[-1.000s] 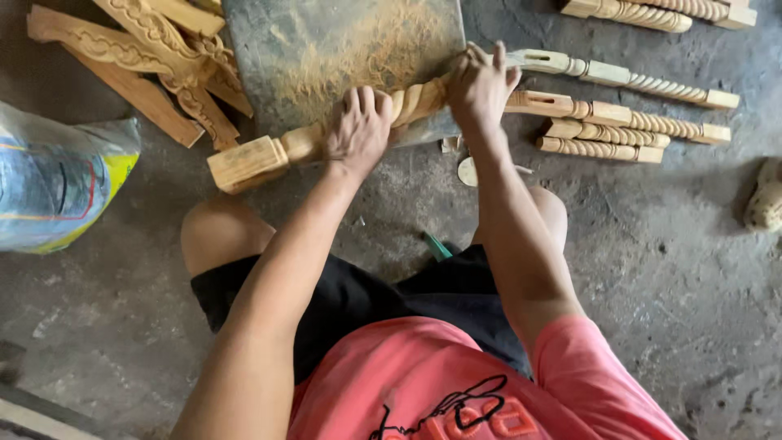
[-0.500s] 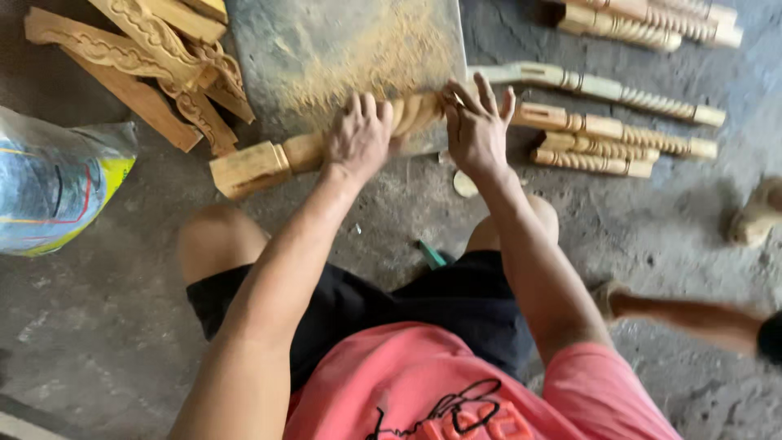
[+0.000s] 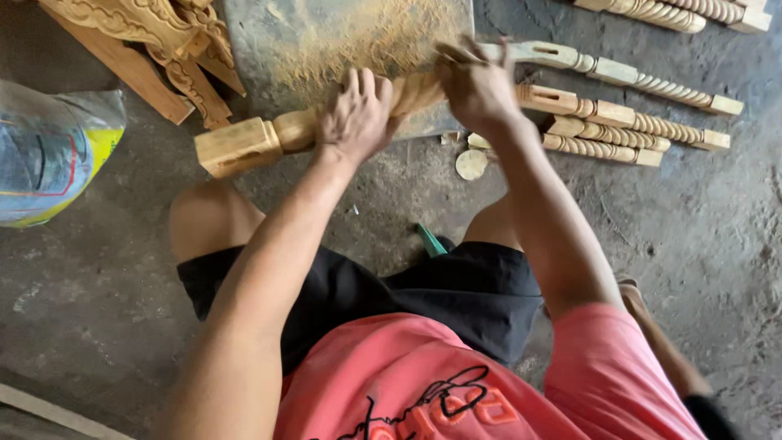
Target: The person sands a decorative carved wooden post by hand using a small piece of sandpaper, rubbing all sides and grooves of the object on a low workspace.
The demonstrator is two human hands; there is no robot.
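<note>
On the concrete floor [image 3: 692,244], before the crouched knees: one turned wooden post [image 3: 269,137], lying across a dusty slab [image 3: 342,41]. Left hand [image 3: 356,116] closed over its middle; right hand [image 3: 475,85] gripping the carved end, blurred. Beyond right: spiral-turned spindles [image 3: 619,110]. Far left: carved wooden brackets [image 3: 163,37].

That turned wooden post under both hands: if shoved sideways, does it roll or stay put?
The pale turned wooden post looks stiff solid wood. Its round middle might roll, but the square end block probably stops it. Sawdust on the grey slab could let it slide.
</note>
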